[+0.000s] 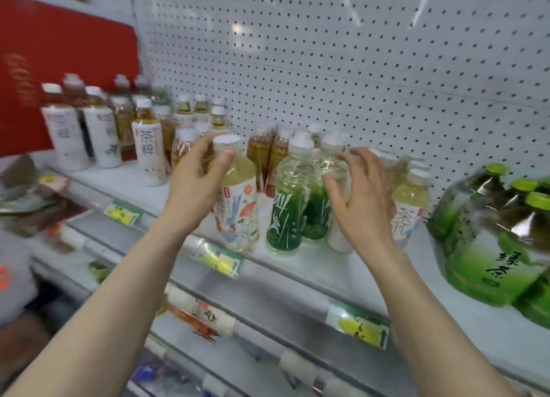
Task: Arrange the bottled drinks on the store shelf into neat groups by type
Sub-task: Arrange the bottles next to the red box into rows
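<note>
My left hand (198,176) grips the neck and shoulder of a pale-yellow tea bottle with a flowered label (238,206), which stands near the shelf's front edge. Just right of it stand two clear bottles with green labels (285,215). My right hand (361,197) hovers with spread, bent fingers in front of the second green bottle (315,215) and a white-label tea bottle (407,215); I cannot tell whether it touches them. Amber tea bottles (268,155) stand behind. More white-label and amber bottles (148,146) crowd the shelf's left part.
The white shelf (300,265) has a pegboard back (327,54) and yellow-green price tags (357,325) along its front rail. Shrink-wrapped packs of large green tea bottles (494,238) lie at the right. A red box (59,69) stands at the far left. Lower shelves hold more goods.
</note>
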The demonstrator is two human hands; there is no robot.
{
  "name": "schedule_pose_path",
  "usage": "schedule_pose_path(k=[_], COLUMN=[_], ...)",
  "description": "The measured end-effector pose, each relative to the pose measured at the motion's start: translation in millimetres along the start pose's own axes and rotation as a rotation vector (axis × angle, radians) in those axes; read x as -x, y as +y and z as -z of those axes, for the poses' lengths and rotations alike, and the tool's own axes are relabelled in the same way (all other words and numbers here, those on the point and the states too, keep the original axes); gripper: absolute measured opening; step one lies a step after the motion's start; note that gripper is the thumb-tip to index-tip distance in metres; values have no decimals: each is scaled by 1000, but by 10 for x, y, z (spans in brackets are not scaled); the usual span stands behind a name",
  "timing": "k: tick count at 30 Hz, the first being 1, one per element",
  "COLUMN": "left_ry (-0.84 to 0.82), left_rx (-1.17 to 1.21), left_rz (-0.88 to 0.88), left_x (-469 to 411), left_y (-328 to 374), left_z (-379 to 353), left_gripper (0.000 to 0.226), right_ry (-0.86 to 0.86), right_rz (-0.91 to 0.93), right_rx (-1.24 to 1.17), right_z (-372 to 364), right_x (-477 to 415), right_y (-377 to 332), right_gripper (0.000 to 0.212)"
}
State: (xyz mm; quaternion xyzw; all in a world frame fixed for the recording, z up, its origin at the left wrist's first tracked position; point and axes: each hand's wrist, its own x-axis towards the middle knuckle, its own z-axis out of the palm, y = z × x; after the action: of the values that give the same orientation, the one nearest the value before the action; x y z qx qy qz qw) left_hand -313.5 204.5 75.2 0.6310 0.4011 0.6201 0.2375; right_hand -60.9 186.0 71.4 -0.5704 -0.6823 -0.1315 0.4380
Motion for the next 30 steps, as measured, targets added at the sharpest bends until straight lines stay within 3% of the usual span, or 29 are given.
schedule_pose_path(k=[5,8,11,16,20,23,30], left_ry=[-66,-133,-199,-310,-167,-170,-332], left_rx=[90,124,74,-81,-369,-474,-499], left_rz=[26,19,-27,-192,-447,-535,-632], left_x=[325,418,446,393,310,247,108], left_y=[388,533,640,695,546,444,572], left_z=[-268,-621,-1051,-1652,-1915,-2074,-2524], left_gripper=[47,47,49,53,62,61,61], right_ry=[-371,-484,-362,-235,-215,-202,-99], right_rz=[46,-62,-159,-254,-429,-473,-473], right_rx=[-326,-518,-451,-264,-164,-158,61], right_z=[195,380,538,862,997,1023,931], right_x=[301,437,504,546,633,650,679], right_y=[-245,-207,-26,442,883,1013,1103], right_gripper=[42,46,68,62,64,63,69])
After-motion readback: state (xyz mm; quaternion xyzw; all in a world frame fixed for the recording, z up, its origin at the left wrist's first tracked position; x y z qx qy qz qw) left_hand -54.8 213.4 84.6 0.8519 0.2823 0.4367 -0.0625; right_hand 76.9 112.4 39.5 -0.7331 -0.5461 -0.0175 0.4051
